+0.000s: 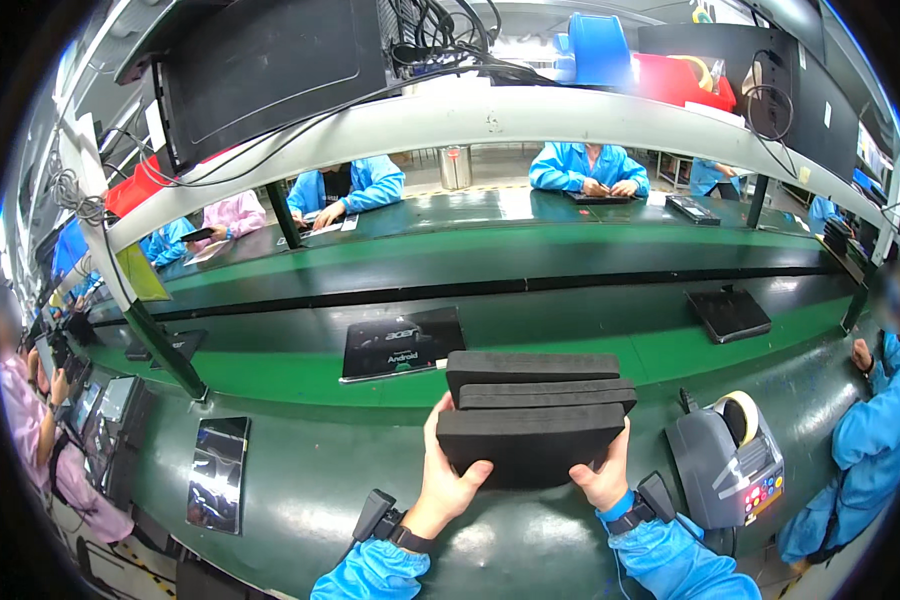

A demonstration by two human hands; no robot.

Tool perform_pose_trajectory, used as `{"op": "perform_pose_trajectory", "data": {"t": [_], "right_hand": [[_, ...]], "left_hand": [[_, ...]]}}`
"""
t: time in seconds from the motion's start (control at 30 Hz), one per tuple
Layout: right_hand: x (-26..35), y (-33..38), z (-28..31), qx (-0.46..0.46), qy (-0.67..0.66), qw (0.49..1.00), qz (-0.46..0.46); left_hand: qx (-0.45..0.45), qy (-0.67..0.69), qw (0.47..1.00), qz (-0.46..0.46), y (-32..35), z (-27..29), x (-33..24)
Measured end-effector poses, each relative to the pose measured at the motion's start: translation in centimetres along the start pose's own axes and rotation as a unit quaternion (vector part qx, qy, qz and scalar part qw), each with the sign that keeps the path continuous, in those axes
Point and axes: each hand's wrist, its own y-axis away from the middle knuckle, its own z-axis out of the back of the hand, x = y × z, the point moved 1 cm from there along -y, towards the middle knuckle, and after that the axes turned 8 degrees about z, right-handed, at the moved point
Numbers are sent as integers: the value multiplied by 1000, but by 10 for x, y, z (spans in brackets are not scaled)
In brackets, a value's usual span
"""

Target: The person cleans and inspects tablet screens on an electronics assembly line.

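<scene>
Between both hands is a stack of black foam blocks (pixel 530 445), standing one behind another over the green bench. My left hand (pixel 446 486) grips the lower left side, its thumb against the front face. At the opposite side my right hand (pixel 604 478) is closed round the edge, thumb also in front. The fingers behind the blocks are hidden. Just beyond the stack, a tablet (pixel 402 345) with a lit screen lies on the green strip. A dark, glossy tablet (pixel 218 475) rests on the bench to the left.
A grey tape dispenser (pixel 727 465) stands to the right of my hands. A black device (pixel 729 314) lies at the far right. A metal shelf (pixel 490 118) carrying monitors and cables spans overhead. People in blue and pink coats sit across the line and at both sides.
</scene>
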Motion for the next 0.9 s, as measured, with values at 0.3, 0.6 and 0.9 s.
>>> {"op": "perform_pose_trajectory", "data": {"t": [0.3,0.6,0.9], "right_hand": [[-3,6,12,150,43,978,-136],[-19,2,-5,87,26,981,-170],[-5,-6,3,118,92,978,-145]], "left_hand": [[14,-17,999,27,7,-5,35],[-52,-118,990,52,15,-3,35],[-43,-121,991,21,9,1,66]]}}
